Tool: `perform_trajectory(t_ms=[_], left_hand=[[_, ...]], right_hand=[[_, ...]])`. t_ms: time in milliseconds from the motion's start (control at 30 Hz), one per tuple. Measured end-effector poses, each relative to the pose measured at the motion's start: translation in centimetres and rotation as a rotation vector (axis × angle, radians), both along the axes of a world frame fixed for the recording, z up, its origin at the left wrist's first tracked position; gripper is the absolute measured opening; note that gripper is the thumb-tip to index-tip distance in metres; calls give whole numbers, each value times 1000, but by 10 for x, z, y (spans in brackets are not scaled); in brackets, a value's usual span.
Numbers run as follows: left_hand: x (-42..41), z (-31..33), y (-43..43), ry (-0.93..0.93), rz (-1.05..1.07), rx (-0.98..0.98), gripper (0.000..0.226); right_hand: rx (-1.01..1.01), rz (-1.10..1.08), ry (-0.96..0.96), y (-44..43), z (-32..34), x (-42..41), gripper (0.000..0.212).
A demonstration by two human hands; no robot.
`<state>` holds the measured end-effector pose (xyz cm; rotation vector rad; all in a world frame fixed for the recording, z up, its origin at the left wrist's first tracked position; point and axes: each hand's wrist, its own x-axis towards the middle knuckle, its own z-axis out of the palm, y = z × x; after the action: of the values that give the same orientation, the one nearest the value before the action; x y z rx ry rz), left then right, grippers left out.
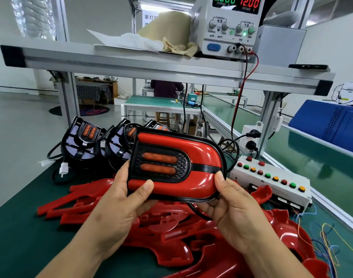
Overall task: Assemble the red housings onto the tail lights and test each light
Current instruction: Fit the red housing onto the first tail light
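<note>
A single wide-angle view, worn on the person's head, looks forward and slightly down along the green bench. The left hand and right hand sit close to the lens at lower centre. The overhead shelf crosses the upper frame, farther off.

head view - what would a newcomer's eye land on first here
The glossy red tail light, gripped mid-frame by the left hand and right hand, dominates the view. Beneath it a heap of loose red housings sprawls over the green bench, with uncovered black tail lights behind at left. On the shelf above, the power supply glows red 12.00 and green 0.000.
</note>
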<state>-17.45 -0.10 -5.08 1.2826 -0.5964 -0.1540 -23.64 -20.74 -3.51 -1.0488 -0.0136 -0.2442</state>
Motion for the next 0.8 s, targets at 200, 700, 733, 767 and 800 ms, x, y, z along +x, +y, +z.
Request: perform_trajectory(t_ms=[200, 700, 733, 767, 800], left_hand=[[-2, 1, 0, 35, 5, -87, 36], [-2, 5, -10, -43, 147, -90, 32], [-2, 5, -12, -41, 152, -90, 33], [-3, 5, -13, -41, 158, -86, 35], [-4, 5, -14, -42, 166, -76, 38]], right_hand=[[-20, -13, -17, -2, -3, 2, 29], [37, -59, -7, 5, -2, 3, 28], [44, -55, 7, 6, -1, 4, 32], [50, -46, 16, 6, 0, 4, 38], [52, -27, 22, 7, 1, 3, 44]])
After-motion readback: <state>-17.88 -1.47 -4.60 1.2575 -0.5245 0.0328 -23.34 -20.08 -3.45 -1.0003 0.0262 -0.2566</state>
